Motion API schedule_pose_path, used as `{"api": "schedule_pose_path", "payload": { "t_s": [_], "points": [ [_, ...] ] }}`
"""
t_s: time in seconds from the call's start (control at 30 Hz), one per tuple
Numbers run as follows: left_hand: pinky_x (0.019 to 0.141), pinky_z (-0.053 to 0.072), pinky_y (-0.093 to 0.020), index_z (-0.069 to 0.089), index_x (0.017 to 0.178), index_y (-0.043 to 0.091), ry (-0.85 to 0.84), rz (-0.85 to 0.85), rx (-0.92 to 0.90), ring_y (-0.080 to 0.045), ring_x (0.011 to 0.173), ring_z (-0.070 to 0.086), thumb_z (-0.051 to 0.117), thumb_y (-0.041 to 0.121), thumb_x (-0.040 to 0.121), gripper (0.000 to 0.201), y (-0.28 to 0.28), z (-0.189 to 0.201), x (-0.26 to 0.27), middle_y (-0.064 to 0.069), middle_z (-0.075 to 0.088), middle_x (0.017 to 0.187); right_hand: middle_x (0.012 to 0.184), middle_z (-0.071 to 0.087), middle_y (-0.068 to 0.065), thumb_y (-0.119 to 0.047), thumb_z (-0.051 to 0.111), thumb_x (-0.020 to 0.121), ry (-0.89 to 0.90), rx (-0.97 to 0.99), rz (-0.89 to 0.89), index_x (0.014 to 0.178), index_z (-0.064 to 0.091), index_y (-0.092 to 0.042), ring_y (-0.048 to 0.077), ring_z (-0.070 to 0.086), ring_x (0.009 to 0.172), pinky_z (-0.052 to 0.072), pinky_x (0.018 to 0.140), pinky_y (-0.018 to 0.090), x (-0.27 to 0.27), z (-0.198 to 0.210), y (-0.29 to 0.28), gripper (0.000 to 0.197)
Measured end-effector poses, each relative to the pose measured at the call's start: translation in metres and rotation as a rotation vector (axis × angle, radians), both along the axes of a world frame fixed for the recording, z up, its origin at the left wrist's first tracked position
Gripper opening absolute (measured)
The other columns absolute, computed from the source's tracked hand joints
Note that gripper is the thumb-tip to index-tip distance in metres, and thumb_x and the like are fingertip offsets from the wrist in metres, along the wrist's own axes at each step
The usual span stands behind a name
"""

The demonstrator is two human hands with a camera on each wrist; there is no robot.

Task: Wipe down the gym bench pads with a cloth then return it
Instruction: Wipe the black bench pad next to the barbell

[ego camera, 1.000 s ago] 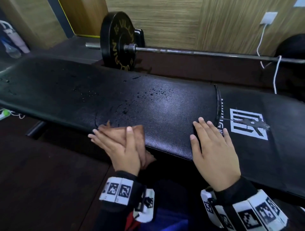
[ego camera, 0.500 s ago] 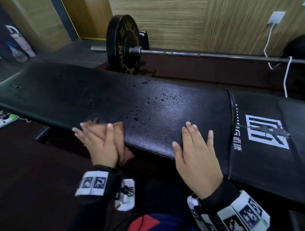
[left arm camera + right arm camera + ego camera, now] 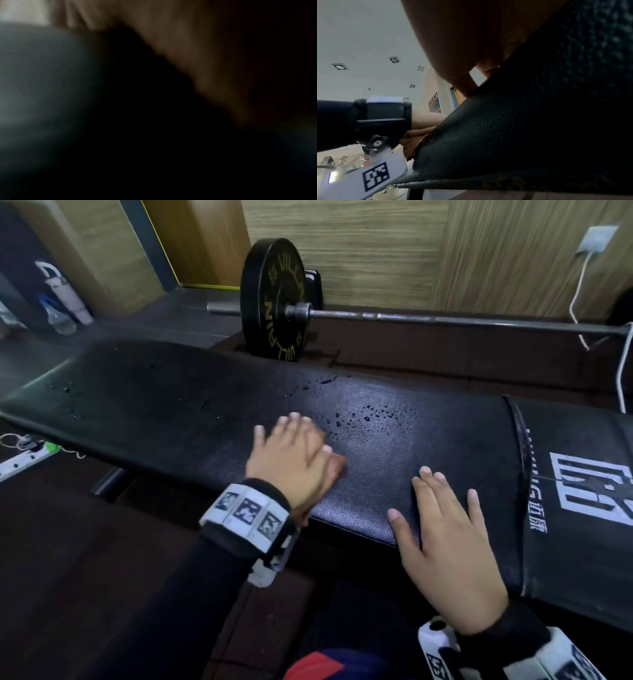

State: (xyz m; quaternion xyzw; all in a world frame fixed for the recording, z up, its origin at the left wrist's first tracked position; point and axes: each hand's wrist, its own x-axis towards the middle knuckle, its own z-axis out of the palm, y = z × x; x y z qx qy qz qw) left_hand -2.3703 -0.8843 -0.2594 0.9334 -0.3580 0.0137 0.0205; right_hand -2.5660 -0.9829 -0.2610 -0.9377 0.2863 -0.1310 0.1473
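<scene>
I saw my left hand (image 3: 291, 463) pressing flat, fingers straight, on the brown cloth (image 3: 335, 470) near the bench pad's (image 3: 171, 412) front edge, beside water droplets (image 3: 370, 414), while my right hand (image 3: 452, 559) lay open-palmed at that edge.

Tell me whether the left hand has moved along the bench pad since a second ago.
Yes. The left hand, pressing the cloth, has gone from the pad's near edge up toward the water droplets.
</scene>
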Motion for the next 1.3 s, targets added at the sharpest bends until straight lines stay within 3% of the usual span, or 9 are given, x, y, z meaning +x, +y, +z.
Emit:
{"api": "schedule_pose_path", "payload": {
  "t_s": [0.1, 0.27, 0.37, 0.5, 0.6, 0.83, 1.0, 1.17, 1.3],
  "points": [
    [0.116, -0.002, -0.038, 0.016, 0.151, 0.023, -0.010, -0.221, -0.016, -0.011, 0.146, 0.007, 0.010, 0.053, 0.092, 0.067, 0.000, -0.004, -0.037, 0.004, 0.015, 0.158, 0.146, 0.041, 0.005, -0.039, 0.051, 0.090, 0.015, 0.024, 0.022, 0.133, 0.048, -0.007, 0.019, 0.032, 0.139, 0.015, 0.114, 0.046, -0.002, 0.000, -0.003, 0.054],
    [0.115, 0.011, -0.035, 0.027, 0.148, 0.028, 0.014, -0.319, -0.053, -0.008, 0.144, 0.009, 0.016, 0.054, 0.093, 0.062, 0.053, -0.004, -0.040, 0.009, 0.020, 0.155, 0.150, 0.033, -0.001, -0.047, 0.042, 0.091, 0.037, 0.039, 0.059, 0.137, 0.043, -0.012, 0.012, 0.023, 0.142, 0.007, 0.116, 0.038, -0.005, 0.000, -0.007, 0.058],
    [0.114, 0.018, -0.042, 0.033, 0.146, 0.027, 0.056, -0.184, -0.125, -0.015, 0.145, 0.015, 0.020, 0.051, 0.091, 0.061, 0.086, -0.005, -0.008, 0.003, 0.024, 0.156, 0.149, 0.036, 0.000, -0.046, 0.043, 0.091, 0.027, 0.029, 0.056, 0.136, 0.045, -0.011, 0.014, 0.026, 0.141, 0.009, 0.115, 0.039, -0.005, -0.001, -0.007, 0.057],
    [0.116, 0.007, -0.051, 0.031, 0.147, 0.022, 0.135, 0.193, -0.179, -0.021, 0.146, 0.007, 0.023, 0.046, 0.097, 0.056, 0.096, -0.006, 0.046, -0.001, 0.017, 0.158, 0.145, 0.043, 0.006, -0.041, 0.050, 0.090, -0.008, 0.005, 0.034, 0.132, 0.050, -0.006, 0.020, 0.034, 0.137, 0.016, 0.113, 0.045, -0.004, -0.003, -0.004, 0.055],
    [0.115, 0.003, -0.052, 0.022, 0.150, 0.020, 0.098, 0.246, -0.070, -0.019, 0.146, 0.006, 0.023, 0.051, 0.095, 0.063, 0.063, -0.006, 0.053, 0.002, 0.011, 0.159, 0.141, 0.046, 0.009, -0.038, 0.053, 0.089, -0.011, -0.020, 0.023, 0.129, 0.052, -0.003, 0.023, 0.038, 0.135, 0.021, 0.111, 0.049, -0.003, -0.003, -0.002, 0.053],
    [0.116, -0.002, -0.047, 0.012, 0.151, 0.025, 0.033, -0.198, -0.005, -0.012, 0.146, 0.005, 0.009, 0.056, 0.089, 0.070, -0.012, -0.002, -0.034, 0.005, 0.011, 0.159, 0.147, 0.039, 0.007, -0.046, 0.039, 0.089, 0.053, -0.017, 0.042, 0.135, 0.047, -0.005, 0.020, 0.033, 0.138, 0.020, 0.113, 0.046, -0.005, 0.003, -0.002, 0.061],
    [0.117, 0.008, -0.039, 0.027, 0.148, 0.032, 0.048, -0.386, -0.050, -0.009, 0.145, 0.009, 0.015, 0.054, 0.092, 0.062, 0.030, -0.001, -0.046, 0.012, 0.021, 0.155, 0.158, 0.004, -0.008, -0.058, 0.010, 0.087, 0.226, 0.022, 0.080, 0.149, 0.016, -0.021, 0.005, 0.000, 0.144, -0.002, 0.116, 0.031, -0.006, 0.012, -0.006, 0.073],
    [0.115, 0.010, -0.040, 0.031, 0.146, 0.031, 0.095, -0.135, -0.105, -0.011, 0.145, 0.010, 0.010, 0.057, 0.085, 0.070, 0.075, 0.002, 0.012, 0.010, 0.022, 0.156, 0.155, -0.013, -0.013, -0.054, 0.014, 0.093, 0.316, 0.049, 0.143, 0.149, -0.003, -0.025, 0.000, -0.013, 0.141, -0.007, 0.115, 0.026, -0.012, 0.022, -0.012, 0.065],
    [0.116, 0.008, -0.044, 0.032, 0.145, 0.031, 0.073, 0.100, -0.132, -0.014, 0.145, 0.012, 0.024, 0.050, 0.095, 0.055, 0.066, -0.003, 0.038, 0.009, 0.023, 0.156, 0.152, -0.025, -0.013, -0.048, 0.017, 0.098, 0.411, 0.056, 0.236, 0.148, -0.012, -0.025, -0.005, -0.023, 0.131, -0.007, 0.114, 0.025, -0.020, 0.031, -0.020, 0.062]
  ]
}}
